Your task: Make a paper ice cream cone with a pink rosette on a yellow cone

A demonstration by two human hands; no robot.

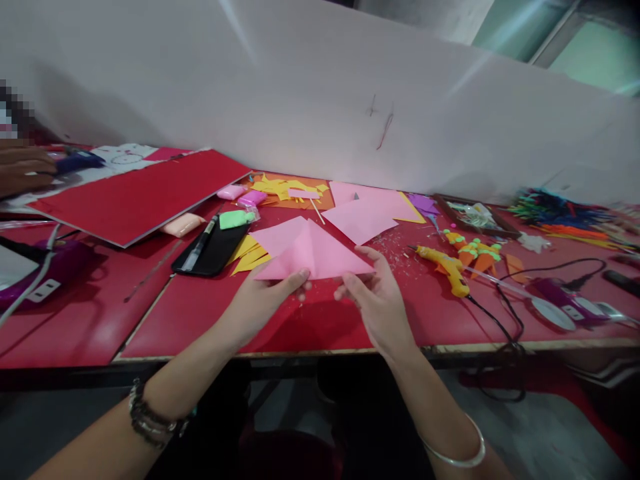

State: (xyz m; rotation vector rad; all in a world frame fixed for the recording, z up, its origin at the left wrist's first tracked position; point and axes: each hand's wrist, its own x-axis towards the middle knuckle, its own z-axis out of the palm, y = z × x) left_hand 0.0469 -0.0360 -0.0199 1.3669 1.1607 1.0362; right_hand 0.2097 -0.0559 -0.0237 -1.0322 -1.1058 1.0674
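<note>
A pink sheet of paper (311, 253), creased down its middle and folded into a triangle, is held between both hands over the near part of the red table. My left hand (273, 288) pinches its lower edge left of the crease, thumb on top. At the right corner, my right hand (373, 290) grips the same edge with the thumb above and the fingers behind. Behind the held piece lies another pink sheet (270, 239), beside yellow paper strips (249, 255). Further pink sheets (361, 219) rest toward the wall.
A yellow glue gun (447, 267) with a black cord lies at right near orange-and-green crafts (473, 250). To the left are a black phone (213, 250) with a pen on it, clay packets (237, 219) and a large red board (150, 193). Another person's hand (23, 167) is at far left.
</note>
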